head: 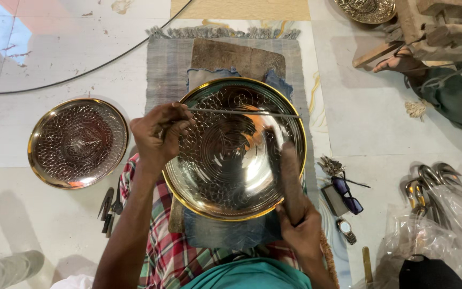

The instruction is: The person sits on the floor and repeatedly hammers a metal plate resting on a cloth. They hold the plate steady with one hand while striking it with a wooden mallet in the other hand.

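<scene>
The left hand [159, 136] pinches a thin metal rod [247, 113], its grip closed at the rod's left end, so the rod runs rightward across the upper part of the big brass plate [225, 176]. The right hand [300, 227] is clasped around a wooden mallet [291, 179] lying over the plate's right rim. The plate rests on blue cloth [225, 233] above the lap. A second engraved plate [77, 143] lies on the floor [33, 214] to the left.
</scene>
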The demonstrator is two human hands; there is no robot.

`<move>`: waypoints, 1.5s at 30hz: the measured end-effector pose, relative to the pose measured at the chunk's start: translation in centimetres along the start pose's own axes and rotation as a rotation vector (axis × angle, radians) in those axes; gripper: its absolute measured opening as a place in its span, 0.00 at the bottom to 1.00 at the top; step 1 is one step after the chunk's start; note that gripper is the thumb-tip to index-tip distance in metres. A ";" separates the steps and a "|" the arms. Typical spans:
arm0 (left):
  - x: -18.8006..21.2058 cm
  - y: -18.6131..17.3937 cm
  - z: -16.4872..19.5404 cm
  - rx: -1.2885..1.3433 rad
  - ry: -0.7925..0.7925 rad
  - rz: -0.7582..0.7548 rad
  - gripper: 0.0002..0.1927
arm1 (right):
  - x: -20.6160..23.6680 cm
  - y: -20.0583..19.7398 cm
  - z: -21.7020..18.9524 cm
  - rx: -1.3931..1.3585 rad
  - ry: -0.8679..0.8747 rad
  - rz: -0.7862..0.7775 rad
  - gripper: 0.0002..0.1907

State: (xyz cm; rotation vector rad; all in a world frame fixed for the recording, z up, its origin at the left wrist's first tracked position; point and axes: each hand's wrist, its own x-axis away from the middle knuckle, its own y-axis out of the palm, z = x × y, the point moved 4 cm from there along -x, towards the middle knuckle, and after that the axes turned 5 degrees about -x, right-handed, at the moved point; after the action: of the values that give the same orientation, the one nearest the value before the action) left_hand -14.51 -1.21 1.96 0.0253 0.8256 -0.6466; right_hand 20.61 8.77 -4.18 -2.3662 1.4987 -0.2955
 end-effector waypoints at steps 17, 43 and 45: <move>9.6 6.3 10.2 0.045 -0.699 -0.397 0.22 | 3.7 -4.8 4.4 -0.160 0.127 -0.091 0.25; 12.0 5.8 9.8 -0.311 -0.668 -0.610 0.27 | -6.0 -6.2 -5.6 0.519 -0.135 -0.775 0.47; 12.0 5.6 10.7 -0.326 -0.630 -0.466 0.27 | -7.1 -5.4 -6.5 0.303 0.018 -0.738 0.47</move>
State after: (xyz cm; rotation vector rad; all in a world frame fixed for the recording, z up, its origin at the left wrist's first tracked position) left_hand 1.72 -5.75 -0.20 -0.6533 0.3083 -0.8838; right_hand 19.91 16.31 3.87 -2.5527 0.4737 -0.6565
